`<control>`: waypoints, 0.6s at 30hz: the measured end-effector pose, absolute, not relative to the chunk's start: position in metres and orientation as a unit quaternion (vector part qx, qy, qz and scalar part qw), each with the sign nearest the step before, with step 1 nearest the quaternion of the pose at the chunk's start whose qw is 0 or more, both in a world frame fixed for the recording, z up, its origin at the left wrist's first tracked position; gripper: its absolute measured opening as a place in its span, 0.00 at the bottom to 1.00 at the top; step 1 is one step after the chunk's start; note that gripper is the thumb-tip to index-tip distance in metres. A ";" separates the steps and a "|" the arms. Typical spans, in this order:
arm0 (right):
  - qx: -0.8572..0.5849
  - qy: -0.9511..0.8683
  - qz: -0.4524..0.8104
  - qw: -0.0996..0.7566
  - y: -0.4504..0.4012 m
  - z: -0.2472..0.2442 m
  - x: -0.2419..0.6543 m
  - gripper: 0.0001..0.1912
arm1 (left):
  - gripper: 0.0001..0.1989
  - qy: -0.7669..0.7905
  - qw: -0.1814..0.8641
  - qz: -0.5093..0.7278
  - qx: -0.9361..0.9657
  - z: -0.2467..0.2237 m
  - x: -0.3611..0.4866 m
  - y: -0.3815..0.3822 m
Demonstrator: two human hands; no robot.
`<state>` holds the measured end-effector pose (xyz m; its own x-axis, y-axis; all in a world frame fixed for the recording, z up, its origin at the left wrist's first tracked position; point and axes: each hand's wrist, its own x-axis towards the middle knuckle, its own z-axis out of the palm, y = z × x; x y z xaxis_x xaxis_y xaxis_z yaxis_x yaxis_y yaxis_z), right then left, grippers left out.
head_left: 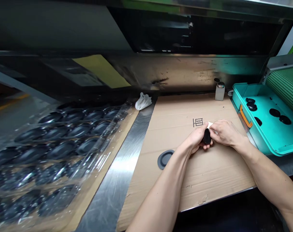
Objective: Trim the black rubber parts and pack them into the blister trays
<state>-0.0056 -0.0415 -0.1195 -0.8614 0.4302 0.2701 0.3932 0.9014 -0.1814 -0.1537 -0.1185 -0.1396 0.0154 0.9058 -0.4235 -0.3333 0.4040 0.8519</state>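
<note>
My left hand (197, 137) is closed around a small black oval part (207, 136), held up above the cardboard. The fingers of my right hand (222, 131) are pinched together at the top of that part, on a small white piece (209, 124) that looks like cloth or paper. Both hands meet over the right half of the cardboard sheet (170, 119). Beside my left forearm lies a dark grey oval ring-like part (165, 159), flat on the cardboard and partly covered by the arm.
To the right stands a turquoise bin (269, 145) with an orange handle (245, 116) and several black parts inside. A pump bottle (219, 91) stands at the back. Clear trays (61, 149) of black parts fill the left, and a crumpled white cloth (143, 101) lies near them.
</note>
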 end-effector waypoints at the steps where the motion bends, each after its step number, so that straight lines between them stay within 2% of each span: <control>1: -0.223 -0.955 0.079 0.178 -0.042 -0.118 -0.004 0.12 | 0.25 0.506 0.667 0.478 0.267 -0.139 -0.155 -0.119; 5: -0.299 -0.874 0.166 0.344 -0.038 -0.109 -0.004 0.15 | 0.27 0.415 0.714 0.526 0.205 -0.138 -0.164 -0.120; 8: -0.378 -0.818 0.168 0.399 -0.017 -0.100 -0.012 0.18 | 0.26 0.365 0.721 0.564 0.170 -0.140 -0.169 -0.118; 10: -0.429 -0.811 0.127 0.377 0.011 -0.088 -0.021 0.17 | 0.24 0.348 0.711 0.590 0.158 -0.142 -0.169 -0.115; 14: -0.534 -0.798 0.030 0.279 0.088 -0.051 -0.039 0.15 | 0.19 0.331 0.704 0.616 0.126 -0.146 -0.166 -0.111; 18: -0.527 -0.836 -0.025 0.151 0.144 -0.017 -0.054 0.14 | 0.17 0.319 0.710 0.618 0.111 -0.147 -0.164 -0.111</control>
